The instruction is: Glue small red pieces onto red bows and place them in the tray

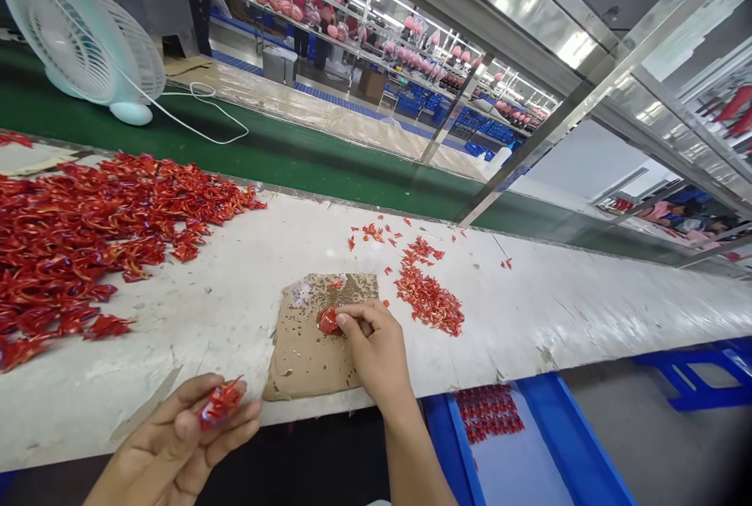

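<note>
My left hand (170, 443) is closed on a spiky, shiny red piece (221, 404), held between thumb and fingers just in front of the table's near edge. On a cardboard sheet (305, 369) with dark specks lies a small round red disc (327, 321), glossy on top. My right hand (376, 345) pinches the disc's right edge between thumb and index finger. Right of the cardboard is a loose pile of tiny red pieces (432, 298). A large heap of shiny red pieces like the one in my left hand (106, 216) covers the table's left part.
The white table (576, 310) runs left to right, with a green belt (329, 165) behind it. A fan (88, 36) with a white cord stands back left. A metal post (522, 149) rises behind. Below right, a blue crate (569, 428) holds rows of red pieces (489, 412).
</note>
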Tool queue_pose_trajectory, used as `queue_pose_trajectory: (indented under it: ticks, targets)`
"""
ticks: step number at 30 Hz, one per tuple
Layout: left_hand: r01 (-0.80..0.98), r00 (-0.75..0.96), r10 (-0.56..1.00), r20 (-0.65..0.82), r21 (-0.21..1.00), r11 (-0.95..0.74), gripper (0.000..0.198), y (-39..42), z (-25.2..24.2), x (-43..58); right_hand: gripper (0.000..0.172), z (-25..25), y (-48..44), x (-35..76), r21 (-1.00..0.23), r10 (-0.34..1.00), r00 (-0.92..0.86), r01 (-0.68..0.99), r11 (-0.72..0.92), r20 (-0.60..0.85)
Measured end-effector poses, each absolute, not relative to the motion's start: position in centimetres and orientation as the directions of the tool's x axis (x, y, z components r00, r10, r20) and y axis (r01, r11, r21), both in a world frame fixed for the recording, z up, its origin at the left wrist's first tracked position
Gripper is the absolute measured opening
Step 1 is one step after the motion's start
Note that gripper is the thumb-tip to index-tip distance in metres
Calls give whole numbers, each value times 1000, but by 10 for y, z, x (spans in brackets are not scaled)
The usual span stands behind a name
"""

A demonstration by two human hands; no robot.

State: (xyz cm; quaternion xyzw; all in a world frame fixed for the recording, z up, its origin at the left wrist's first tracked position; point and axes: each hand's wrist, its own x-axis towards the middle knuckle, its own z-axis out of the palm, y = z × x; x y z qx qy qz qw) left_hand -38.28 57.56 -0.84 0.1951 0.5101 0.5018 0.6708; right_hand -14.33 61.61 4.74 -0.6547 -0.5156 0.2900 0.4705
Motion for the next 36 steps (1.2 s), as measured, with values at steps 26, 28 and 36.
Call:
queue_pose_trajectory:
  ticks: [26,28,36]
  targets:
    - [-549,409,744,-529,508,663,43,568,56,-314,12,87,561,-152,-977,975,-98,56,203,197]
    - [-548,418,744,-520,509,664,43,567,55,-315,12,87,561,-152,-975,974,-106,66,210,202]
    - [-524,449,733,-511,515,679,45,567,50,-314,12,83,558,-149,-970,974,-95,114,216,206]
